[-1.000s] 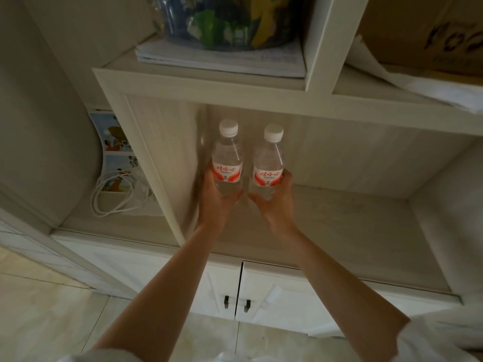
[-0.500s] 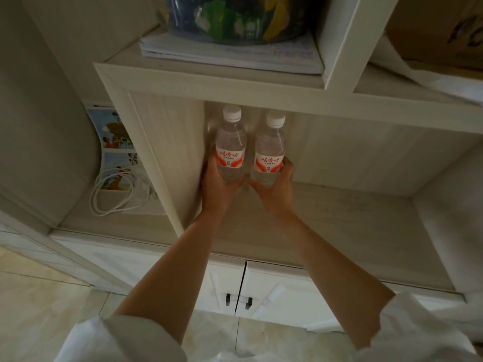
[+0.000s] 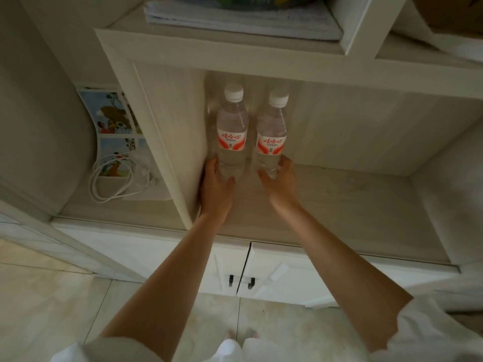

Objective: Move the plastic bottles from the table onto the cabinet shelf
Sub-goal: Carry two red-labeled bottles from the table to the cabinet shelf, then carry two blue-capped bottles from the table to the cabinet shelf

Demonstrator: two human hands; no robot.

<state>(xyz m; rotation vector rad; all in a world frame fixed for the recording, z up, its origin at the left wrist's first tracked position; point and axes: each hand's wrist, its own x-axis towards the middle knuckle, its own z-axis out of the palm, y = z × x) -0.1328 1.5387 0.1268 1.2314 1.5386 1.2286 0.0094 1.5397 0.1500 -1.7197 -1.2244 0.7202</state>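
Two clear plastic water bottles with white caps and red-and-white labels stand upright side by side at the back left of the cabinet shelf [image 3: 352, 205]. My left hand [image 3: 215, 185] wraps the base of the left bottle [image 3: 232, 131], close to the shelf's left wall. My right hand [image 3: 281, 182] grips the base of the right bottle [image 3: 271, 137]. The bottoms of both bottles are hidden by my fingers, so I cannot tell whether they rest on the shelf.
A vertical divider panel [image 3: 167, 142] bounds the shelf on the left; beyond it lie a coiled white cable [image 3: 115, 178] and a picture card [image 3: 112, 116]. Stacked papers [image 3: 240, 19] sit on the shelf above. Closed cabinet doors with dark handles [image 3: 240, 282] are below.
Both hands have pushed the bottles deeper into the shelf toward the back wall, and my hands have slid lower on the bottles. The view has shifted closer and downward.
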